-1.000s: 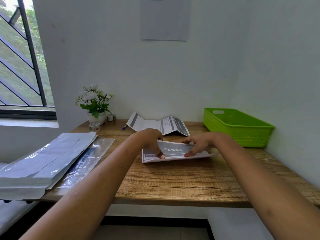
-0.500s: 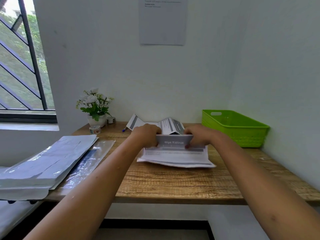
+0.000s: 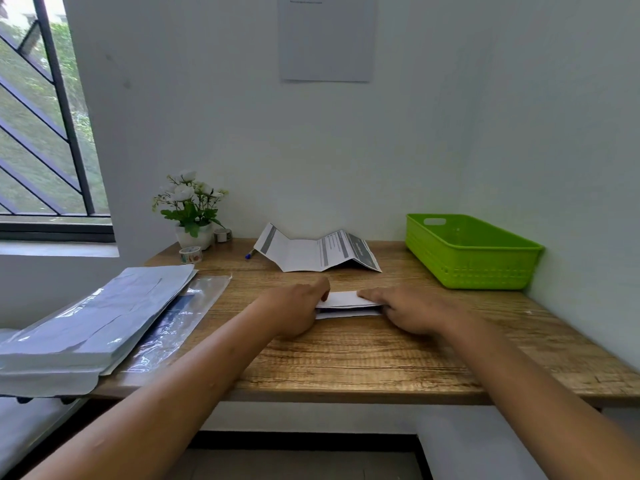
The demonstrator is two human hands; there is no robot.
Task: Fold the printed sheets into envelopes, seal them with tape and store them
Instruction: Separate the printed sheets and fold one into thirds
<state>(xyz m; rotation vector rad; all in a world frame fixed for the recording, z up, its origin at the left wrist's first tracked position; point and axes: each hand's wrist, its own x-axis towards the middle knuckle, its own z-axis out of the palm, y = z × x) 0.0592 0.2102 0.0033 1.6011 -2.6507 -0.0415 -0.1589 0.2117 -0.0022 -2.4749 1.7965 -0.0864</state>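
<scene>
A folded white printed sheet [image 3: 343, 302] lies flat on the wooden table [image 3: 346, 355], folded down to a narrow strip. My left hand [image 3: 298, 311] presses on its left end, and the fingertips are partly hidden by the hand itself. My right hand [image 3: 412, 311] lies flat on its right end with the fingers stretched out over the top layer. A second printed sheet [image 3: 318, 252], creased in a zigzag, stands loosely behind it near the wall. A patterned tape roll [image 3: 190, 254] sits at the back left, with a smaller roll [image 3: 222, 234] beside the flower pot.
A green plastic basket [image 3: 471, 252] stands at the back right against the wall. Plastic-wrapped paper stacks [image 3: 93, 320] overhang the table's left side. A pot of white flowers [image 3: 190, 209] and a blue pen [image 3: 250, 254] sit at the back left. A paper notice [image 3: 327, 36] hangs on the wall.
The raised upper flap of the sheet has been folded down towards me. Both hands have lowered and now press the sheet flat as a narrower strip.
</scene>
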